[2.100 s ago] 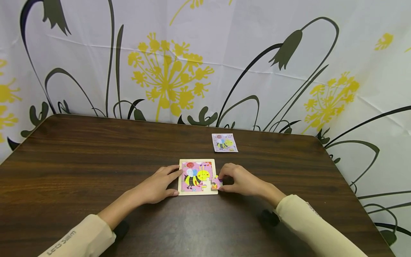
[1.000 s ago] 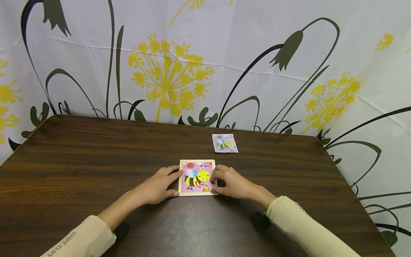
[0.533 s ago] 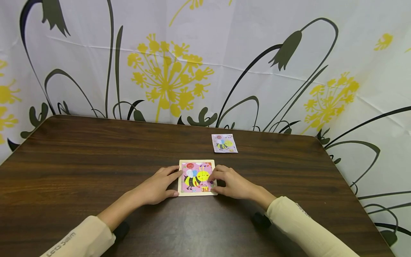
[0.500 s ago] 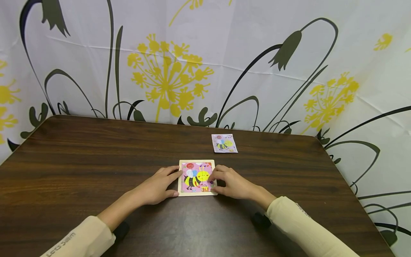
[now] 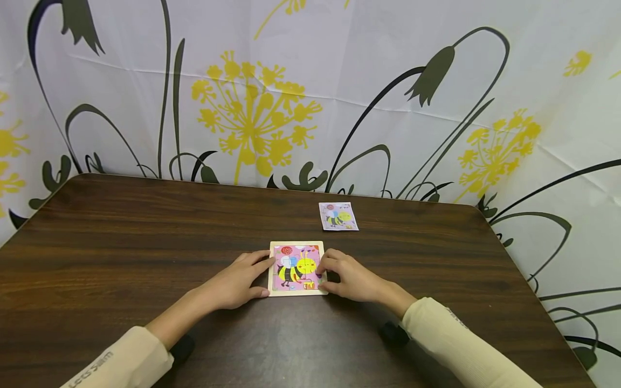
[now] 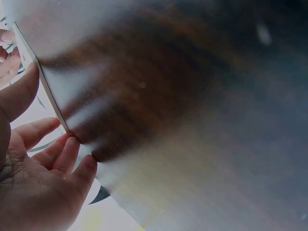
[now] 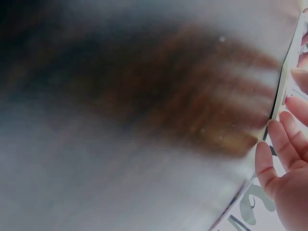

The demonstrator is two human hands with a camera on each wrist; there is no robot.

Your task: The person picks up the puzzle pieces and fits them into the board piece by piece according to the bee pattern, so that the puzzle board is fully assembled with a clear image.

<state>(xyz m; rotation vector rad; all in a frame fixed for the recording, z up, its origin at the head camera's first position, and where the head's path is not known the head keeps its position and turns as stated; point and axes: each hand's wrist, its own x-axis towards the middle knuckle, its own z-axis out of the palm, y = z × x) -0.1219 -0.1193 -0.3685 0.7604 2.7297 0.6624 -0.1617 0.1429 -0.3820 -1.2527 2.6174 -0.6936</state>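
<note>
A square wooden jigsaw tray (image 5: 297, 294) with a pink bee picture lies on the table in the head view. My left hand (image 5: 233, 283) rests along its left side, fingertips and thumb on the rim. At the lower right corner of the picture, my right hand (image 5: 350, 277) has bent fingers and thumb on the corner puzzle piece (image 5: 309, 285), partly covering it; thin seams show around it. Fingertips of the left hand (image 6: 43, 185) touch the tray's edge in the left wrist view. The right wrist view shows the right hand (image 7: 294, 185) at the opposite edge.
Behind the tray, slightly right, lies a small printed card (image 5: 338, 216) with the same bee picture. The dark wooden table (image 5: 145, 231) ends at the back before a white curtain (image 5: 359, 75) printed with flowers.
My right hand has moved left and set the corner piece down into the tray, level with the others. Since then its fingers have barely shifted. The left hand has stayed still.
</note>
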